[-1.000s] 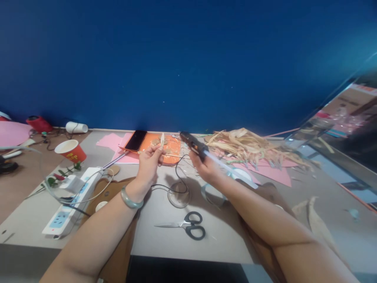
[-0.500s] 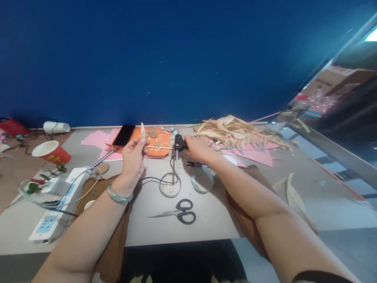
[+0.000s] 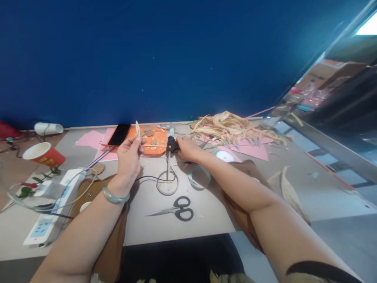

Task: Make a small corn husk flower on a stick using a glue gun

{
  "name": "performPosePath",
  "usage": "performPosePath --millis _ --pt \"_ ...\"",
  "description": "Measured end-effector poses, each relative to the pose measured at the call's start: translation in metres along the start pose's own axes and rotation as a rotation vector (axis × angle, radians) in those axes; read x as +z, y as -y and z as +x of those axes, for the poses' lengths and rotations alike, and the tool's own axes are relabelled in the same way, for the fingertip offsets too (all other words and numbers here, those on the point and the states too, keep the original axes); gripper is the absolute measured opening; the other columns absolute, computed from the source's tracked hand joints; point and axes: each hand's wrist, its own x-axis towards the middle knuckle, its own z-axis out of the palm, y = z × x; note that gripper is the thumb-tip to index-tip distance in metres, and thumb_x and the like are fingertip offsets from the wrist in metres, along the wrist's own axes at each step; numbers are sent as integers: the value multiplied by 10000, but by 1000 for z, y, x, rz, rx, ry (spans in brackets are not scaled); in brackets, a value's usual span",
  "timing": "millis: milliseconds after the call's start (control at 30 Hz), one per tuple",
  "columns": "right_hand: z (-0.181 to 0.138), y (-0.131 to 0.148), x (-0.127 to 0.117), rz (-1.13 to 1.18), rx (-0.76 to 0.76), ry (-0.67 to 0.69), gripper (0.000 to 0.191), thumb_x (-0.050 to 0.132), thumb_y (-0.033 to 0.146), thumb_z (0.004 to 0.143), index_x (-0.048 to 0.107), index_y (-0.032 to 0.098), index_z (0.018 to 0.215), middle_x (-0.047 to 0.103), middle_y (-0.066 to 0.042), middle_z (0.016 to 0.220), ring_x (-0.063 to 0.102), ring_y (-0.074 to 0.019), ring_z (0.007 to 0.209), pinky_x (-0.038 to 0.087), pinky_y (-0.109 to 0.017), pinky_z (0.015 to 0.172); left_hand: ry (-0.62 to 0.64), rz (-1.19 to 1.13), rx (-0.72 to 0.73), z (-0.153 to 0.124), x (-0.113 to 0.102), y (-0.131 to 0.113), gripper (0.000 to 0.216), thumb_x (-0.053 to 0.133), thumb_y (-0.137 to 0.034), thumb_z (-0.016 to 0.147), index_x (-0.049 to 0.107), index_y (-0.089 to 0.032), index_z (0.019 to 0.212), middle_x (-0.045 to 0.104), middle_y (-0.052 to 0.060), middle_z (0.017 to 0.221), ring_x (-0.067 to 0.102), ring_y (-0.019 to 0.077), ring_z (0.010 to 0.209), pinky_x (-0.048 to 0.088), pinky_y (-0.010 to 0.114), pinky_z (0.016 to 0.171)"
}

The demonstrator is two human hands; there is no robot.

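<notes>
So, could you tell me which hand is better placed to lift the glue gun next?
Right, probably. The right hand has its fingers on the black glue gun standing on the table, while the left hand is occupied, pinching a pale husk strip upright.

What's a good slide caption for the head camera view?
Left hand pinches a pale strip while the right hand holds a black glue gun on the craft table.

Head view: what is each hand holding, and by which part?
The left hand pinches a pale husk strip by its lower end. The right hand grips the black glue gun by its handle side.
</notes>
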Motion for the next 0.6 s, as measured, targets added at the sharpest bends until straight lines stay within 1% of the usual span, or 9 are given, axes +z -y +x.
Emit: performPosePath --millis 167,267,367,467,600 --pt "-2 1 -3 33 22 22 369 530 220 804 479 137 1159 617 -190 1132 575 -329 1070 408 -446 903 6 4 3 1 -1 2 163 728 -251 695 611 -144 734 637 -8 651 453 29 448 322 164 420" --pt "-3 1 -2 55 56 34 392 538 220 802 474 125 1176 602 -204 1152 574 -335 1071 434 -432 883 12 2 5 1 -1 2 161 724 -248 703 606 -144 738 631 -9 646 457 33 448 319 168 418" --pt "-2 4 3 96 79 17 389 514 224 821 469 116 1192 581 -217 1180 576 -344 1071 462 -430 857 26 19 14 -1 0 3 154 718 -247 718 600 -148 736 632 -11 660 457 31 456 321 168 423" --pt "-1 8 10 132 87 21 400 489 226 837 455 101 1215 556 -223 1213 571 -349 1086 468 -438 874 52 37 29 -2 0 3 159 718 -249 730 593 -150 730 639 -6 682 459 31 467 325 170 431" --pt "-2 14 18 168 89 63 494 502 215 829 391 104 1298 521 -219 1254 570 -334 1088 470 -416 874 73 53 25 -3 0 4 146 716 -239 738 600 -150 737 638 -4 668 455 36 461 311 177 419"
